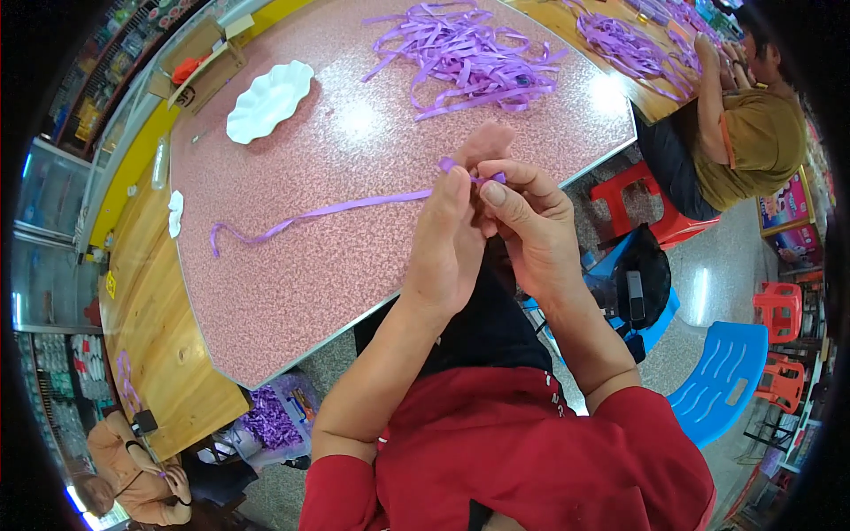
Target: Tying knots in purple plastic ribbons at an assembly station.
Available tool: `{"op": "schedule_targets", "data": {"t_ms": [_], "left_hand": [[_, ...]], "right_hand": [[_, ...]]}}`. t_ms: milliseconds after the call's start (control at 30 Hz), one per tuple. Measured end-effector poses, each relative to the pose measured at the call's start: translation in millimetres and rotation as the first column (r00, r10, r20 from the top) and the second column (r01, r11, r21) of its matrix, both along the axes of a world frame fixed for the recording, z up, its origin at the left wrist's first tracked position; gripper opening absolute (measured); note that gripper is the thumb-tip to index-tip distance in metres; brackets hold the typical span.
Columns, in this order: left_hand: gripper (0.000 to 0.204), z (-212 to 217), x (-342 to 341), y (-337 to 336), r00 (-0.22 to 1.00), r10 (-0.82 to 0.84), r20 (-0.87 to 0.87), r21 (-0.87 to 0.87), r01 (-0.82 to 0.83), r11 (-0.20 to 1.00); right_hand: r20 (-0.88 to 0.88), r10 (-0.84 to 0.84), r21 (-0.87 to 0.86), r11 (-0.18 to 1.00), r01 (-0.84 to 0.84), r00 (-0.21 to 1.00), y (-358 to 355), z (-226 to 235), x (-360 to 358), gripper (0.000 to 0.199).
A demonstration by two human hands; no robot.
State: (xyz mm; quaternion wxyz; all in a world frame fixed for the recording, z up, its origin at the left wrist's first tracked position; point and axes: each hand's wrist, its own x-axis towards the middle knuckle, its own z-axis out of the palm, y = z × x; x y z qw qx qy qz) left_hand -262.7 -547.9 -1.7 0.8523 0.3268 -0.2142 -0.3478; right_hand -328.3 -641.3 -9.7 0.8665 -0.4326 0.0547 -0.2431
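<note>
A narrow purple ribbon (354, 205) trails over the pink speckled tabletop, its curled loose end at the left. Its other end runs up into my two hands, which meet above the table's near edge. My left hand (450, 234) pinches the ribbon between thumb and fingers, where a small loop stands up. In my right hand (536, 221), thumb and index finger close on the folded end of the same ribbon. The other fingers of that hand curl underneath and are partly hidden.
A tangled heap of purple ribbons (469, 57) lies at the table's far side. Left of it are a white scalloped dish (270, 102) and a cardboard box (208, 66). One person sits at the right on a red stool (651, 203), another at lower left. A blue chair (722, 380) stands at right.
</note>
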Motion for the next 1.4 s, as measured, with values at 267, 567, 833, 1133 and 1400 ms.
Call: {"op": "schedule_targets", "data": {"t_ms": [267, 567, 833, 1133, 1400], "left_hand": [[0.054, 4.3, -1.3, -4.3, 0.993, 0.008, -0.120, 0.099, 0.004, 0.995], [0.042, 9.0, 6.5, -8.1, 0.946, -0.038, -0.322, -0.010, 0.037, 0.999], [0.047, 10.9, 2.2, -11.4, 0.986, 0.069, -0.152, 0.051, -0.062, 0.997], [0.046, -7.3, 3.7, -13.9, 0.974, 0.179, -0.142, 0.020, -0.177, 0.984], [0.031, -11.1, 106.5, 99.0, 0.843, 0.376, -0.386, 0.029, -0.396, 0.918]], "right_hand": [[0.204, -0.225, -0.479, 0.826, 0.298, 0.953, 1.9, -20.3, 14.1, 0.024], [0.336, -0.288, -0.468, 0.775, 0.425, 0.897, -5.1, -15.3, 23.0, 0.014], [-0.036, -0.331, -0.375, 0.879, 0.294, 0.943, 11.9, -15.1, 13.2, 0.020], [0.022, -0.311, -0.099, 0.945, 0.312, 0.950, 12.5, -16.4, 28.1, 0.017], [0.028, -0.283, -0.007, 0.959, 0.283, 0.959, -63.1, -42.7, -2.3, 0.020]]}}
